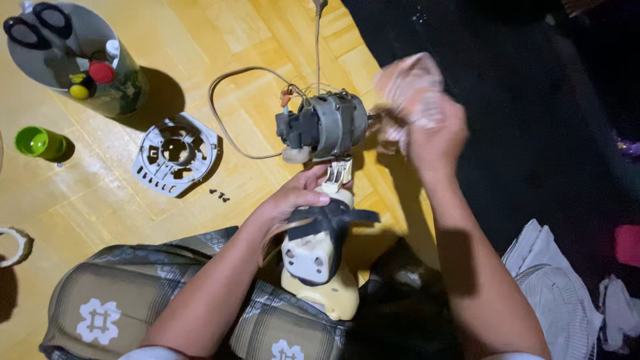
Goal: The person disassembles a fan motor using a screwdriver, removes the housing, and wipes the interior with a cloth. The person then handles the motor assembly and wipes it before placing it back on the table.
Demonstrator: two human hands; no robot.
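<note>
Currently a wipe-down: bare fan motor (327, 123) sits atop its cream neck housing (320, 260), propped over the lap above the wood floor (267, 40). Right hand (433, 137), arm reaching forward, bunches a pinkish cloth (407, 87) against the shaft end. Left hand (293, 200) clasps the neck below the motor. Judgement: next needs a steady neck grip while rubbing. Grey guard plate (175, 155) lies apart, left.

A single view comes from the person's head, looking steeply down at close range over both forearms and the lap. It faces the wooden floor (200, 40) ahead, where the fan motor (327, 127) sits near mid-frame
</note>
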